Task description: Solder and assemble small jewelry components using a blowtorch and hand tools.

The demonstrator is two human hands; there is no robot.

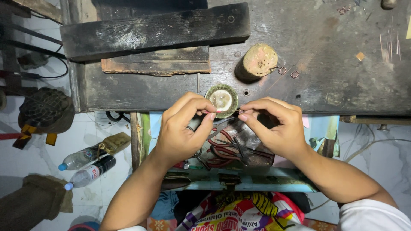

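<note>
Both your left hand [182, 130] and right hand [276, 126] pinch the small wire piece [224, 112] at the counter [334, 85] front edge; keep each grip steady.

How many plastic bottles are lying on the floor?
2. Both lie side by side on the white floor tiles at the left: the upper bottle has a blue cap, and the lower bottle sits just below it. Others may be hidden under the workbench.
</note>
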